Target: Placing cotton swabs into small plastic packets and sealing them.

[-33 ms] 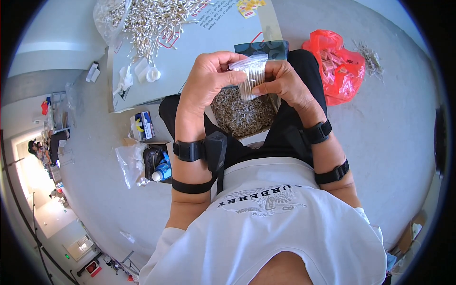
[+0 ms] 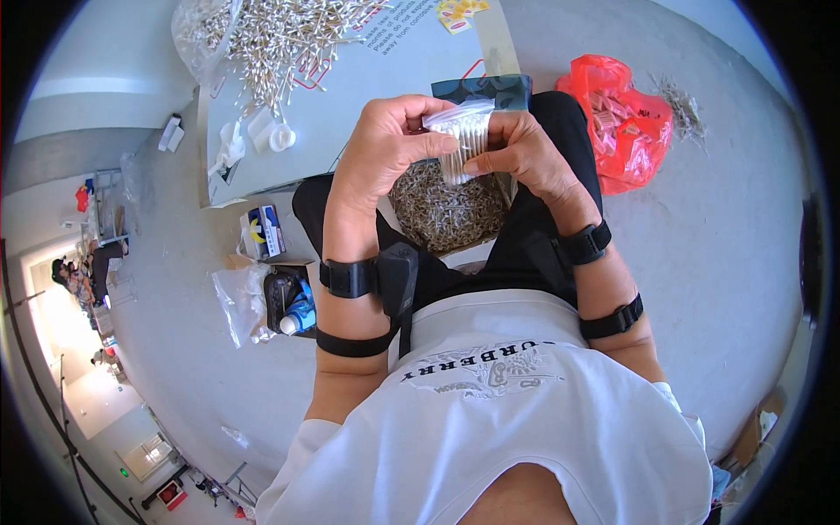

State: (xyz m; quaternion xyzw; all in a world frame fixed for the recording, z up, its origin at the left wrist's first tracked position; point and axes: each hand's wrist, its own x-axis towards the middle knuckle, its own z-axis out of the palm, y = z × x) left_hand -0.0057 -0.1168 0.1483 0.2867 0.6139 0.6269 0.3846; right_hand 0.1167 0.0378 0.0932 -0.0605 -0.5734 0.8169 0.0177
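Observation:
Between both hands is a small clear plastic bag of cotton swabs (image 2: 472, 136), held upright with its top edge pointing away from me. My left hand (image 2: 394, 144) pinches the bag's left side and upper edge between thumb and fingers. On the other side, my right hand (image 2: 529, 153) grips the bag, its thumb in front and its fingers partly hidden behind. Right below the bag, between my legs, a box (image 2: 451, 210) holds a mass of loose swabs. At the far left of the tabletop lies a big heap of cotton swabs (image 2: 280, 48), partly in a clear bag.
The grey-blue tabletop (image 2: 350, 96) carries a dark translucent tray (image 2: 486, 88), yellow packets (image 2: 461, 12) and a white tape roll (image 2: 282, 137). A red plastic bag (image 2: 626, 131) of pink packets lies right. Left are a small box (image 2: 262, 232) and an open box (image 2: 284, 293) with a bottle.

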